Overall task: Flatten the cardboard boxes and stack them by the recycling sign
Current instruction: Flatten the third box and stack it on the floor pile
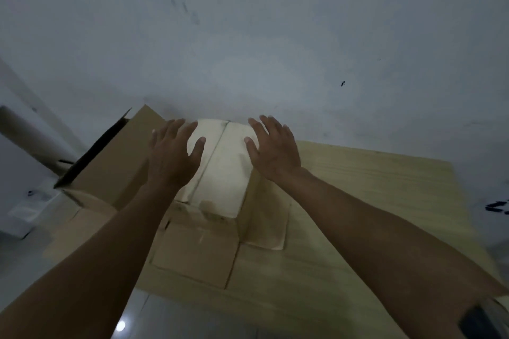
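Note:
A pale cardboard box [224, 168] stands upright in the middle, its top flaps closed along a centre seam and its lower flaps spread on the surface. My left hand [173, 155] hovers over its left top edge with fingers spread and straight. My right hand [275, 148] is over its right top edge, fingers spread too. I cannot tell whether either hand touches the box. A larger brown box [115, 162] with a dark open flap stands to the left, against the wall.
A light wooden tabletop [371, 201] carries the boxes and extends to the right. A white wall [248, 36] rises right behind them. Grey tiled floor [154, 319] shows at the bottom left. A dark object [479, 322] sits at the lower right corner.

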`<state>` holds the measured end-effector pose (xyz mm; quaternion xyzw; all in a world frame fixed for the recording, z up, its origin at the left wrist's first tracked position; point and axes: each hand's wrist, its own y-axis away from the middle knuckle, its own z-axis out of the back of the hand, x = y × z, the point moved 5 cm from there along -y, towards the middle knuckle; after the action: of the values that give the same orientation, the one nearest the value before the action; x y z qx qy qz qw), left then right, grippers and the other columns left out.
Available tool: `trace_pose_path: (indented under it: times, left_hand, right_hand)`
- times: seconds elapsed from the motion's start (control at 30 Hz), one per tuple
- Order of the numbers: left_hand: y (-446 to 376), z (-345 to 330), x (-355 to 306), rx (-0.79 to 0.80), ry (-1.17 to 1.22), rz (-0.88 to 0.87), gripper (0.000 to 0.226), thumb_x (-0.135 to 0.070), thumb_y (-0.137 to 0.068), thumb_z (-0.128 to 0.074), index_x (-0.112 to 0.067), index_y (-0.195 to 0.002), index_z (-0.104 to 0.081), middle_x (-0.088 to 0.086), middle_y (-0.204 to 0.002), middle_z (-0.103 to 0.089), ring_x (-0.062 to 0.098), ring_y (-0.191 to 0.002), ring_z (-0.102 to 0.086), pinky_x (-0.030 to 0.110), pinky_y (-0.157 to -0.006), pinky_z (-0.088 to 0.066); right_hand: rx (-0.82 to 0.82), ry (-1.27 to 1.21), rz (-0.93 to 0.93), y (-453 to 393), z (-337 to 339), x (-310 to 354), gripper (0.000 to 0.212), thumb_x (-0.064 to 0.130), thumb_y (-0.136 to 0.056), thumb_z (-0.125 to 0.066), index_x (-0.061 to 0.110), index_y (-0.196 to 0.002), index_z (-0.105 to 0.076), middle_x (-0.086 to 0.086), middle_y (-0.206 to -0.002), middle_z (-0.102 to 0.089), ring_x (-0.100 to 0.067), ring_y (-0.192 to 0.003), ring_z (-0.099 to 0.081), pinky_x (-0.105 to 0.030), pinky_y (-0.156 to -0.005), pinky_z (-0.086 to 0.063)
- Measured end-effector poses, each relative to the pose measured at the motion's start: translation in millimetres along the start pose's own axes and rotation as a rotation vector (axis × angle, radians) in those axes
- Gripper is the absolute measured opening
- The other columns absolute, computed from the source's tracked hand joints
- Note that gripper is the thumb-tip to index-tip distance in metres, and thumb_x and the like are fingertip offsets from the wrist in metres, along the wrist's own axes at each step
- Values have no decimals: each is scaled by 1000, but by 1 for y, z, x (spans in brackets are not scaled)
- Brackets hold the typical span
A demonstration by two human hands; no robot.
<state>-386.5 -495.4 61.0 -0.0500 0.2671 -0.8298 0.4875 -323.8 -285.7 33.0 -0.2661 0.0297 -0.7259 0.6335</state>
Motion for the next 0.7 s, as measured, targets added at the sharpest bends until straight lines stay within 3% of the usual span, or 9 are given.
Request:
trace_pose_path:
  times: [0.3, 0.43, 0.57, 0.7]
  left_hand:
    - [-18, -92, 82, 276, 132, -191, 54, -51, -92, -43, -19, -133, -57, 12, -140, -54, 33, -131, -47, 51, -109, -34]
    - [0, -121, 97, 462, 201, -206, 55, -53, -95, -43, -24, -142, -49, 7, -152, -41, 26, -144, -31, 50, -115, -27]
    - [6, -134, 110, 492, 228, -236, 53, -49, -99, -41, -25, -146, -42, 6, -159, -28, 24, -148, -21, 49, -117, -23]
    - [9, -135, 111, 497, 288, -225, 54, -46, -100, -40, -23, -148, -39, 8, -161, -21, 25, -151, -11, 50, -119, -19]
  right_hand:
    - [106, 61, -401, -9, -90, 34, 57, 49, -98, -44, 22, -148, -40, -7, -157, -35, -25, -146, -27, -48, -117, -24]
    - [183, 70, -580, 2, -121, 46, 67, 62, -90, -45, 25, -146, -40, -4, -157, -34, -24, -147, -25, -49, -116, -25]
    - [260, 143, -659, 1, -140, 61, 86, 78, -79, -39, 24, -145, -35, -4, -159, -25, -27, -149, -15, -55, -114, -25]
    - [354, 192, -710, -4, -142, 68, 91, 75, -83, -41, 22, -153, -22, -7, -166, -6, -29, -152, -2, -59, -117, -14]
